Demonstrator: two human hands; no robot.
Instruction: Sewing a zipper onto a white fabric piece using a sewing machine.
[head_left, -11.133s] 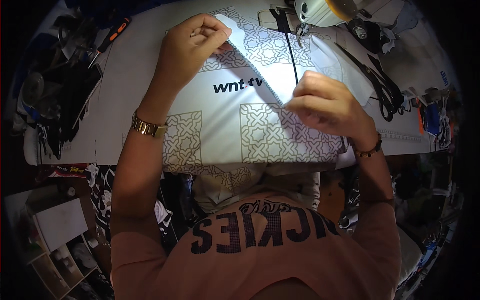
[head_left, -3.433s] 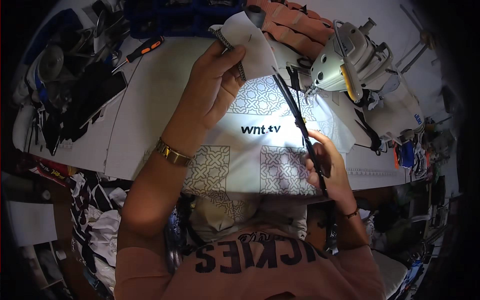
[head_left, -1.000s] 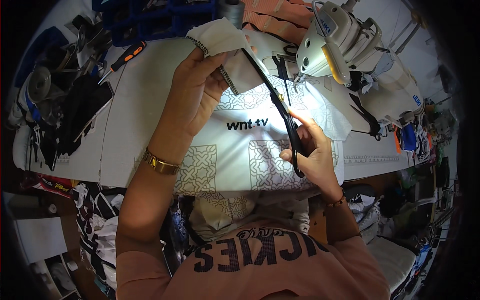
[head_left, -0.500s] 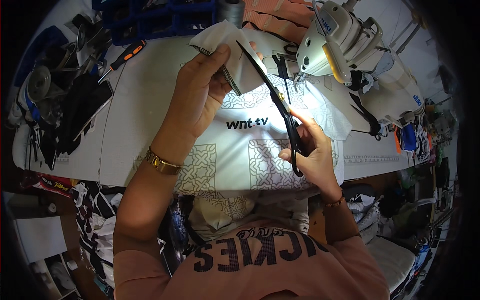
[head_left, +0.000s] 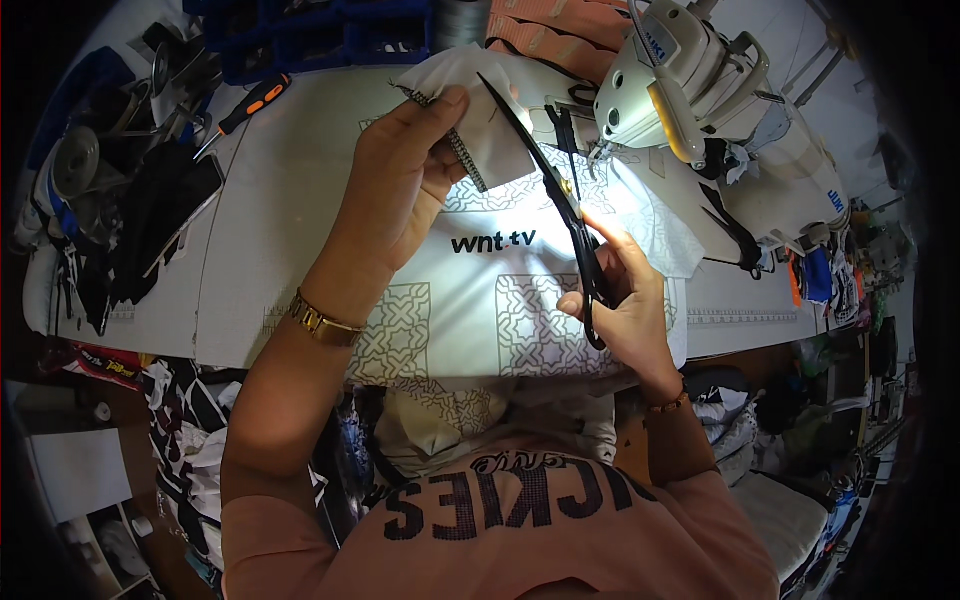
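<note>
My left hand [head_left: 395,185] pinches a small white fabric piece [head_left: 500,150] between thumb and fingers, raised over the table. Dark zigzag stitching runs along the edge of this piece near my thumb. Large black scissors [head_left: 548,172] are in my right hand [head_left: 632,305], with my fingers through and around the handles. Their blades look nearly together and point up and left, along the right side of the fabric piece. Whether the cloth lies between the blades, I cannot tell. Below spreads a white cloth with grey lattice patterns [head_left: 550,325], brightly lit in the middle.
A white sewing machine [head_left: 690,90] stands at the back right, with black tweezers-like tool [head_left: 735,230] beside it. An orange-and-black screwdriver [head_left: 255,105] and a phone [head_left: 190,215] lie at left. Blue bins [head_left: 310,45] and orange fabric strips [head_left: 550,40] line the back.
The fabric piece and the scissors have shifted very slightly to the right. My grip on both is the same.
</note>
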